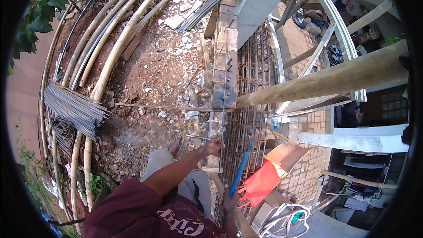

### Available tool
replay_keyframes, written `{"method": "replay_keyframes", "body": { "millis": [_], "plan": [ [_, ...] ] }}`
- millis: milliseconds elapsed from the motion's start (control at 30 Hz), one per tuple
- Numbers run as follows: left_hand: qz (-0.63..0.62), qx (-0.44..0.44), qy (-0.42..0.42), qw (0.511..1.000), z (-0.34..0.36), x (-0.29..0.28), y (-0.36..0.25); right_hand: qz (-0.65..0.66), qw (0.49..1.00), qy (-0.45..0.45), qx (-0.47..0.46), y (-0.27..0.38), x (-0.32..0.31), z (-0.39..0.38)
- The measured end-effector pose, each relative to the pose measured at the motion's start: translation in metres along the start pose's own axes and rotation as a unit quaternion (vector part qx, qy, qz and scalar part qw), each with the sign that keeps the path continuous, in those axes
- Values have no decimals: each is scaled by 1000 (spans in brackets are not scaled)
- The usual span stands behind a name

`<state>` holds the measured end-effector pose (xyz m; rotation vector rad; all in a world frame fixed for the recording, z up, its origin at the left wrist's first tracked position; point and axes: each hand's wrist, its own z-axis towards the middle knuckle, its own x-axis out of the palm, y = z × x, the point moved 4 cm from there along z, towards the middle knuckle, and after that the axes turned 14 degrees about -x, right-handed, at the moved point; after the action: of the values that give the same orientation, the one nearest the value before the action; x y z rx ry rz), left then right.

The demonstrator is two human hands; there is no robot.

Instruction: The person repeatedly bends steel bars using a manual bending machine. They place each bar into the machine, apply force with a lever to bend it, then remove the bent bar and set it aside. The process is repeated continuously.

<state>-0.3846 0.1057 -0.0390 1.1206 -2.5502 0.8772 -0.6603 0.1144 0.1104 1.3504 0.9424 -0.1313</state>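
Note:
My left hand (213, 146) is closed, its fingers pinched at a thin steel rod (223, 128) that runs lengthwise along a narrow timber bench. Beside this hand, a short pale metal bar (197, 137) points left. My right hand (230, 202) grips the lower end of a long blue-handled tool (240, 168), which slants up and right to a darker tip; its exact kind does not show. Farther along, the bench has a thick wooden block (225, 79) with several metal pegs standing out of it. Right of the bench lies a long cage of tied rebar (253, 75).
A bamboo pole (326, 75) crosses from the right to the bench. Bundled steel rods (75, 108) rest on bamboo poles (112, 57) at left. A red bag (261, 183) and coiled white hose (282, 222) sit at right. Rubble (172, 53) covers the ground.

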Motion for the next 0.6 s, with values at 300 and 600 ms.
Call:
{"method": "replay_keyframes", "body": {
  "millis": [300, 600],
  "plan": [
    [-12, 11, 30, 999, -20, -6, -2, -90, 975, 201, 16, -17, -24, 181],
    [-40, 40, 39, 998, -24, -6, 5, -68, 906, 418, -11, -32, -12, 367]
  ]
}}
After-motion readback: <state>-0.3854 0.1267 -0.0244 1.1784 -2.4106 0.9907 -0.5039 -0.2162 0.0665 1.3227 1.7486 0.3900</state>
